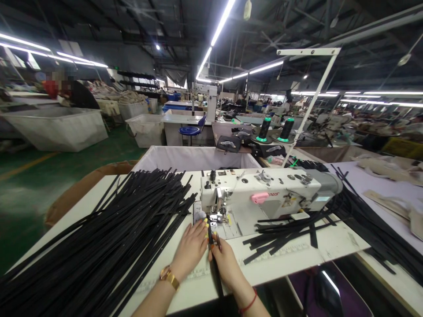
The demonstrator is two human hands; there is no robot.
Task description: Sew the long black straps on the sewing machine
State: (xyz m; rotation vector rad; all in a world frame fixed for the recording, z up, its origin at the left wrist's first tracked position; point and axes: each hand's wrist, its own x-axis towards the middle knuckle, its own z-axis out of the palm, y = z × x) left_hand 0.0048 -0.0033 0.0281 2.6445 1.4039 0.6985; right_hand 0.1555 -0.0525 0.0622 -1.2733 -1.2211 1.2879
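Black strips [132, 220] across white table [195, 287]; green floor [26, 220], tube lights [223, 22] overhead.

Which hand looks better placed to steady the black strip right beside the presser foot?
Probably the left hand: its extended fingers reach close to the presser foot, alongside the black strip. The right hand sits farther back along the strip, with its fingertips farther from the foot.
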